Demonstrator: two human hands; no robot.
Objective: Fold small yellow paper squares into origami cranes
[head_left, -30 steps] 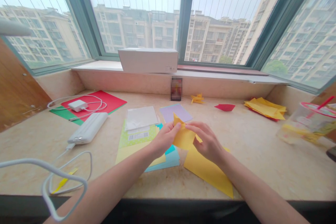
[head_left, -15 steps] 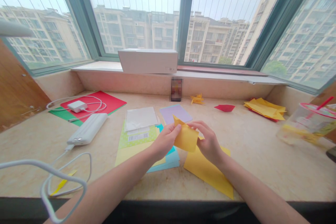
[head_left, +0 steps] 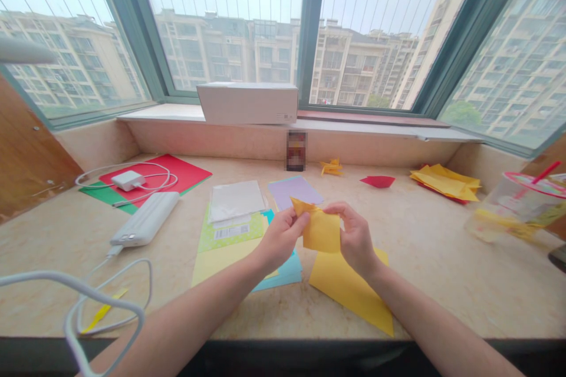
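Folded yellow paper [head_left: 322, 234]: held up between both hands, above the worktop [head_left: 424, 265], with a pointed corner at its upper left and a broad square panel facing the camera.
Left hand [head_left: 281, 237]: closed in a pinch on the paper's left side, thumb flat on the near face, other fingers curled behind.
Right hand [head_left: 357, 241]: closed around the paper's right edge, index finger bent toward the top corner, the palm side partly hidden.
Gap between hands: they are apart, the paper's panel spanning the space.
Yellow sheet [head_left: 347, 291]: flat on the worktop, just below the held paper, partly covered by the right hand and wrist.
Light blue sheets [head_left: 285, 274]: beside the yellow sheet, partly under the left hand.
Lilac sheet [head_left: 296, 190]: flat, just beyond the hands.
Clear packet [head_left: 236, 200]: left of the lilac sheet, overlapping a green dotted wrapper [head_left: 212, 234] with a barcode.
Farther back: a small yellow folded figure [head_left: 331, 167] and, to its right, a red folded piece [head_left: 378, 181].
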